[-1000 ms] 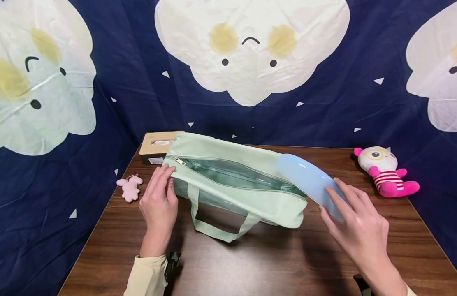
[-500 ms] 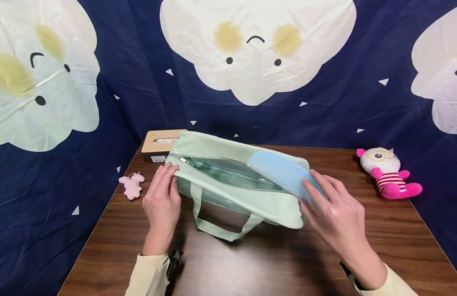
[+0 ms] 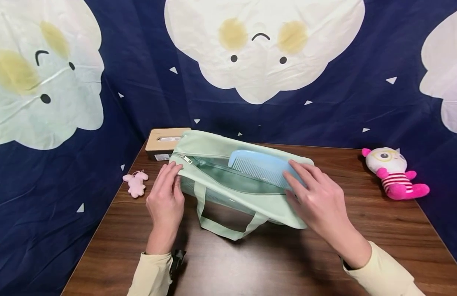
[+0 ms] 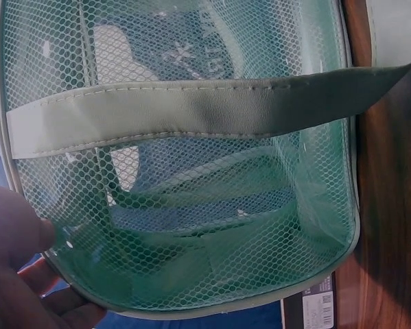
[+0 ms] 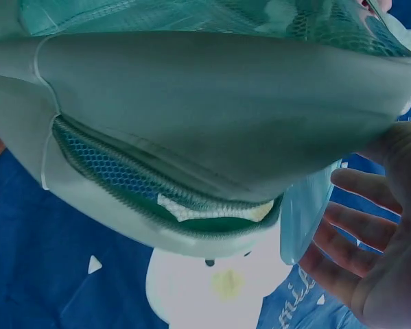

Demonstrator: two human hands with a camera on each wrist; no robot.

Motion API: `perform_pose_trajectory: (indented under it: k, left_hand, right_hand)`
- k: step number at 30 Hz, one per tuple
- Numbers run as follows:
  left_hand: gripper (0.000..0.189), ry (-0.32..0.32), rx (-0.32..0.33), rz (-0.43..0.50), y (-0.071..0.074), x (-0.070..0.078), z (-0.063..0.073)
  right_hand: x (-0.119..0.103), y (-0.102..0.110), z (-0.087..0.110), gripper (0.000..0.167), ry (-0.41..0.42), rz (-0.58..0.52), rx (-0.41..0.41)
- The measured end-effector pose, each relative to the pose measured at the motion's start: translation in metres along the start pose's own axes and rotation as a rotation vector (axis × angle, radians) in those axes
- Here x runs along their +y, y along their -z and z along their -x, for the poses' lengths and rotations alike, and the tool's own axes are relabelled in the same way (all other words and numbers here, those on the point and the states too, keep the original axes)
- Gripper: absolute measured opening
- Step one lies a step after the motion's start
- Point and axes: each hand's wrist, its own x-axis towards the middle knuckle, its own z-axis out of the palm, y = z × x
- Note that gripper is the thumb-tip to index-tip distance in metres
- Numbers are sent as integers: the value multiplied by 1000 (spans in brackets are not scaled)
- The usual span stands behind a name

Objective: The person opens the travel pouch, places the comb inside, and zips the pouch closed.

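Observation:
In the head view a pale green bag [image 3: 221, 142] with mesh sides stands on the table, its zipped top gaping and the zipper pull [image 3: 186, 159] at the left end. My left hand [image 3: 165, 205] holds the bag's near left edge, with fingers and thumb at the rim. A light blue comb [image 3: 263, 164] lies across the opening, teeth towards me. Its right end is pinched by my right hand [image 3: 321, 201]. The right wrist view shows part of the comb [image 5: 304, 212] beside the bag's end, near the fingers. In front hangs the bag's handle [image 3: 221, 228].
Behind the bag's left end sits a tissue box [image 3: 163, 144]. A small pink plush [image 3: 135, 183] lies left of the bag, and a plush doll in stripes [image 3: 393, 181] sits at the far right. Dark blue cloth [image 3: 139, 90] with clouds surrounds the wooden table [image 3: 228, 271].
My right hand has carried the comb leftward from the bag's right end to over its opening. The left hand keeps its hold on the bag. The whole view has shifted slightly.

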Motion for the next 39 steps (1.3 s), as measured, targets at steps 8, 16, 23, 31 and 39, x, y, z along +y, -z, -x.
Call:
perform_pose_trajectory:
  k: [8, 16, 23, 31, 39]
  left_hand:
    - [24, -10, 14, 1, 0, -1, 0]
    - [23, -7, 12, 0, -1, 1, 0]
    - [22, -9, 11, 4, 0, 1, -1]
    - [21, -1, 6, 7, 0, 2, -1]
    - [21, 3, 11, 12, 0, 2, -1]
  right_hand:
    - [-4, -11, -17, 46, 87, -14, -2]
    - [-4, -17, -30, 40, 179, 19, -12]
    - [-3, -22, -38, 33, 203, 70, -98]
    - [-3, -36, -50, 27, 228, 73, -130]
    - [-7, -42, -56, 15, 246, 87, -157]
